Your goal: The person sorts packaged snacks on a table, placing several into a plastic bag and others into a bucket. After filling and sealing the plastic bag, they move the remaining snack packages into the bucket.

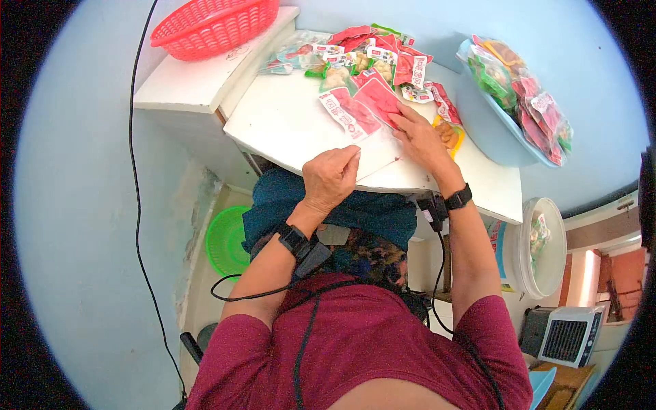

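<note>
My left hand (331, 176) is closed at the front edge of the white table, its thumb and fingers pressed together. Its top is right by the lower corner of a pink-and-white snack packet (344, 113); what the fingers hold, if anything, is hidden. My right hand (424, 141) has its fingers stretched out, the tips at the lower right edge of a red snack packet (376, 100). Beside that hand lies a yellow snack packet (447, 135), partly covered. Behind both hands is a pile of red and green snack packets (372, 58).
A light blue basin (482, 133) heaped with packets stands on the table's (273, 123) right side. On a raised white surface at left is a red basket (215, 31). Below are a green basket (227, 239) and a white bucket (547, 253). Cables run from both wrist straps.
</note>
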{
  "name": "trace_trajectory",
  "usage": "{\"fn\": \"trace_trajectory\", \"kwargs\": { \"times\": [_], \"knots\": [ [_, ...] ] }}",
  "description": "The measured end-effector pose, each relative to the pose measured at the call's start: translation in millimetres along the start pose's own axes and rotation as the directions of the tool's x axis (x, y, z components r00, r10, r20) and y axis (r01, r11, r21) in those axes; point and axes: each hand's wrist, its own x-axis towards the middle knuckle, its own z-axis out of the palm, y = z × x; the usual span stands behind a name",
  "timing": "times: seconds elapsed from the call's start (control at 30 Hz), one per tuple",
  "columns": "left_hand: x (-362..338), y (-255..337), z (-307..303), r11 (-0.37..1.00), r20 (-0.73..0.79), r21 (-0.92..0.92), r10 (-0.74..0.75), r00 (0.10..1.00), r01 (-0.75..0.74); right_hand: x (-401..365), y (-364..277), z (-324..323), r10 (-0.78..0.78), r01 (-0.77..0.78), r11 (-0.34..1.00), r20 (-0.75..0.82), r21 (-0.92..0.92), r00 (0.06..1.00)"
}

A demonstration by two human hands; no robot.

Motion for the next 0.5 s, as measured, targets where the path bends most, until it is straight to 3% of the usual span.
{"fn": "trace_trajectory", "kwargs": {
  "times": [0.33,0.43,0.5],
  "knots": [
    [-1,0,1,0.998,-0.038,-0.041,-0.055,0.998,0.053,-37,-36,-37,0.032,-0.026,0.992,0.05,-0.126,0.998],
    [0,1,2,0.997,-0.063,-0.056,-0.063,0.996,0.059,-49,-69,-56,0.108,-0.096,0.991,0.141,-0.091,0.984],
    [1,3,2,0.993,-0.058,-0.069,-0.097,0.994,0.093,-67,-72,-52,0.076,-0.068,0.993,0.082,-0.094,0.994]
  ]
}}
